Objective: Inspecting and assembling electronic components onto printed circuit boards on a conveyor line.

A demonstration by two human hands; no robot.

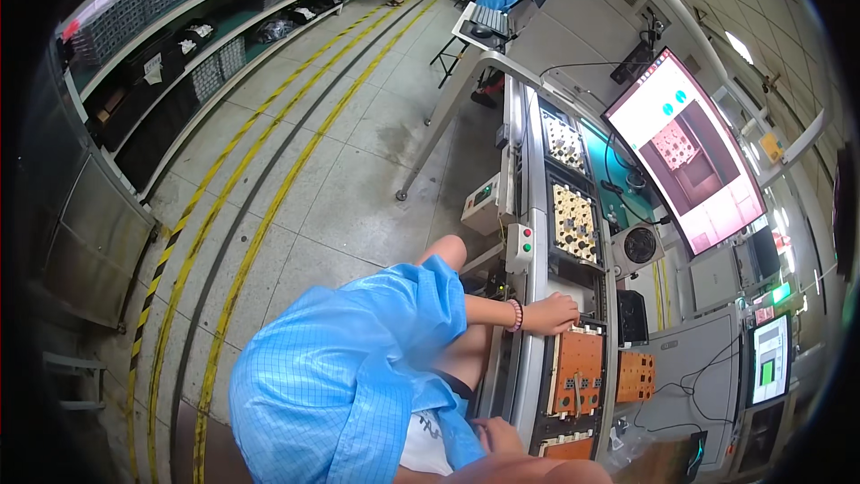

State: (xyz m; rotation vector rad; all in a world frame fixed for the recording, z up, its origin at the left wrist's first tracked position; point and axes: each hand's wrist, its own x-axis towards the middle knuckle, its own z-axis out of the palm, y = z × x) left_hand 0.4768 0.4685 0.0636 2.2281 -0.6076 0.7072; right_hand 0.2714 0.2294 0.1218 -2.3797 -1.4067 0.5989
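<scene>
My left hand (548, 315), with a beaded bracelet on its wrist, reaches over the conveyor rail. Its fingers are closed at the upper edge of a carrier tray (555, 375) and seem to grip it. In that tray lies an orange circuit board (580, 360) with dark connectors. Low in the picture, my right hand (498, 436) rests close to my body, short of the rail. Its fingers are bent and partly hidden, so I cannot tell whether it holds anything. Part of another orange board (568, 447) shows on the line near it.
Farther up the conveyor (537, 215) are two carriers with pale boards (574, 220). A switch box (521, 247) with buttons sits at the rail. Beyond are a monitor (685, 152), a fan (640, 245) and another orange board (635, 378). Shelving (179, 45) stands left; people in blue work behind.
</scene>
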